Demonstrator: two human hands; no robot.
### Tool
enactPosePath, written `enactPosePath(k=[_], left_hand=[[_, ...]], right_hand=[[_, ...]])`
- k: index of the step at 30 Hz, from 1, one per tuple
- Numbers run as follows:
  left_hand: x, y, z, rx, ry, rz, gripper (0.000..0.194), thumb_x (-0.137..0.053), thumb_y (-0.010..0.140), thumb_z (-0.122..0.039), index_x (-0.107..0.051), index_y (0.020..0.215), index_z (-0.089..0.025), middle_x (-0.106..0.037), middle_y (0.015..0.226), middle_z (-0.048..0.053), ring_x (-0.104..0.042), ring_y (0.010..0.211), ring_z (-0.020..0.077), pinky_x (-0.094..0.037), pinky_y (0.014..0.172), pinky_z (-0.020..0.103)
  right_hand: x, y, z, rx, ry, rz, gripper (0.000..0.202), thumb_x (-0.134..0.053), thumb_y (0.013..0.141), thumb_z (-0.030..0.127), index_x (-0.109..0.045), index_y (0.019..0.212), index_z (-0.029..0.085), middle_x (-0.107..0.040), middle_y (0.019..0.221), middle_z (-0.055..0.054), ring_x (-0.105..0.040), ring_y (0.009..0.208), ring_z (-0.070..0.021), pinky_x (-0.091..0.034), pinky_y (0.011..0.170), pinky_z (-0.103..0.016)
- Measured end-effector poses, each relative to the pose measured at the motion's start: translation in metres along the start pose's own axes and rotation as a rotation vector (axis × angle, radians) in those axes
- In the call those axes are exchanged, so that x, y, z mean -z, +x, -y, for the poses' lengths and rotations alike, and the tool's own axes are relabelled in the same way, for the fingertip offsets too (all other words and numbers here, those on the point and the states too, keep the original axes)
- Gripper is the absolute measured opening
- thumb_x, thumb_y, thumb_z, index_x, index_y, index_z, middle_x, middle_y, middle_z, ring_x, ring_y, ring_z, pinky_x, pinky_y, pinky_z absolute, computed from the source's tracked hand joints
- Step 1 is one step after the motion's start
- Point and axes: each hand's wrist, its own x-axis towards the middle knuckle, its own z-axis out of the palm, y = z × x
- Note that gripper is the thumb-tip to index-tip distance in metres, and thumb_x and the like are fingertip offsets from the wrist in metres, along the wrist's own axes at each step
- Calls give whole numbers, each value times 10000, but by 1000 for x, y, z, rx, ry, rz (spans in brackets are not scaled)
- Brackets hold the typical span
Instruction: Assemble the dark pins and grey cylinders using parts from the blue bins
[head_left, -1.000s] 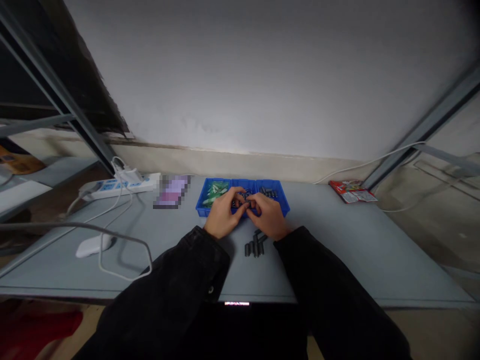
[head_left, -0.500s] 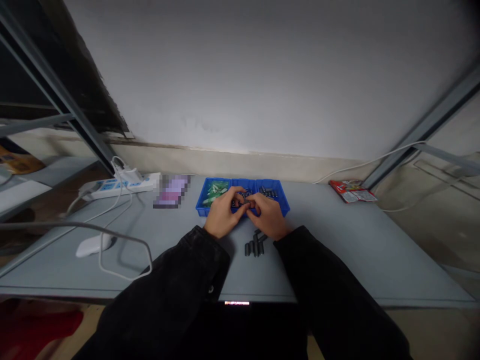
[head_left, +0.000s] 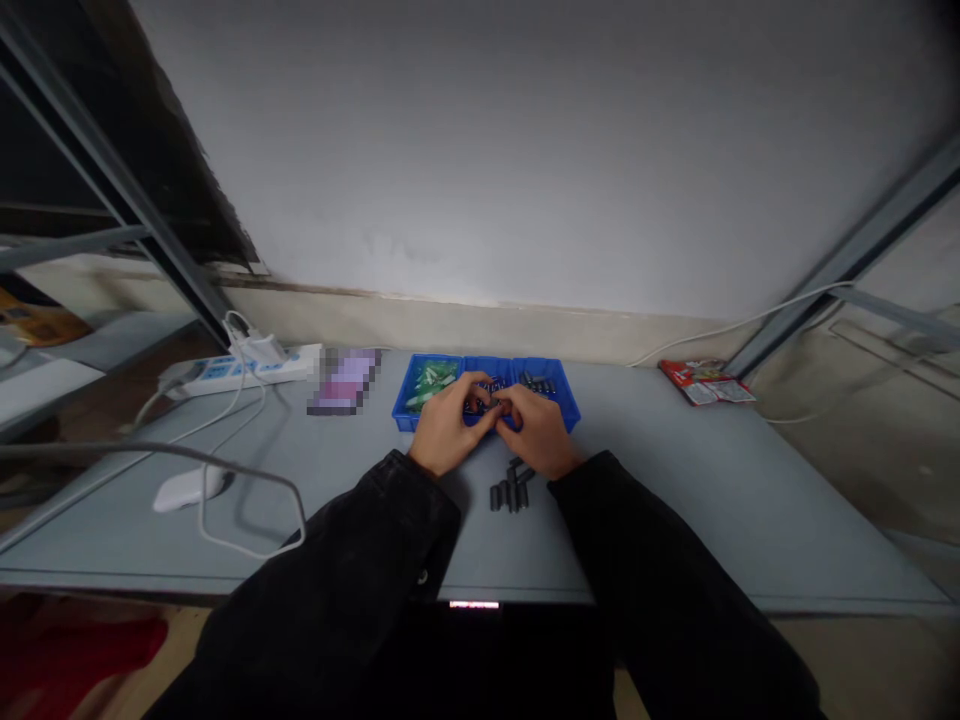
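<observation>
My left hand [head_left: 448,425] and my right hand [head_left: 541,432] meet over the middle compartment of a blue bin [head_left: 486,366]. The fingertips of both pinch together around something too small to make out. Small metallic parts show in the middle compartment behind the fingers. Green and whitish pieces [head_left: 431,380] fill the left compartment. In the right compartment lie dark cylindrical parts [head_left: 538,384]. Several dark grey cylinders [head_left: 512,492] rest in a loose group on the grey table [head_left: 337,450], just in front of my hands.
At the left are a white power strip [head_left: 225,373] with plugs, a blurred-out phone [head_left: 345,382], a white rounded device [head_left: 187,489] and looping white cables. A red snack packet [head_left: 705,382] lies at the back right. A pale wall [head_left: 525,180] rises behind the table.
My fingertips have shifted very slightly against each other over the bin. Everything else stands as before.
</observation>
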Motion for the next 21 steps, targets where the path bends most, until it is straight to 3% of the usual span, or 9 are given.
enactPosePath(k=[11,21], left_hand=[[0,-1,0,-21,-30,15,281,-624,939,-196,-548,1208,-217,-724,923,21,-641,781,170,-529,786,331],[-1,0,1,-2,20,-12,334,-686,900,-251,-541,1198,-216,-700,907,7,-629,774,170,-530,788,335]], right_hand=[[0,0,1,-14,5,19,104,-593,874,148,-606,950,217,-629,805,2,-583,689,-153,-426,657,-271],[1,0,2,-7,5,26,180,-582,849,110,-618,997,207,-659,850,-6,-590,695,-150,-434,672,-270]])
